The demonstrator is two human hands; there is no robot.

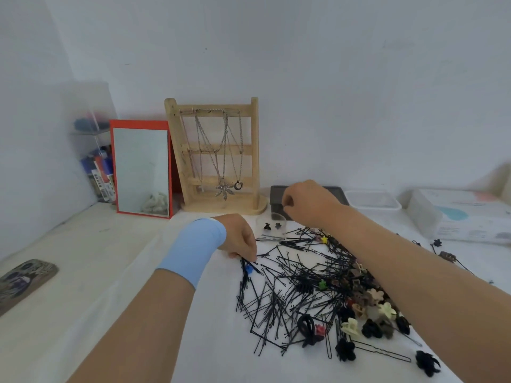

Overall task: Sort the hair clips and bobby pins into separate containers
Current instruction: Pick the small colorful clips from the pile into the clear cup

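A big heap of black bobby pins [287,288] lies on the white table, with claw hair clips [367,305] in black, brown and cream mixed in along its right side. My left hand [239,239], with a blue band on the wrist, pinches a bobby pin at the heap's upper left edge, just above a small blue clip [249,269]. My right hand [307,201] hovers with curled fingers over the dark grey container [276,196]; what it holds is hidden. A small clear container [272,229] between the hands holds two tiny dark clips and some pins.
A wooden necklace stand [213,158] and a red-framed mirror [141,170] stand at the back. A clear organiser with pens [96,164] is in the left corner. A translucent white tub [372,200] and a tissue pack [464,217] sit right. A phone [22,280] lies at the far left.
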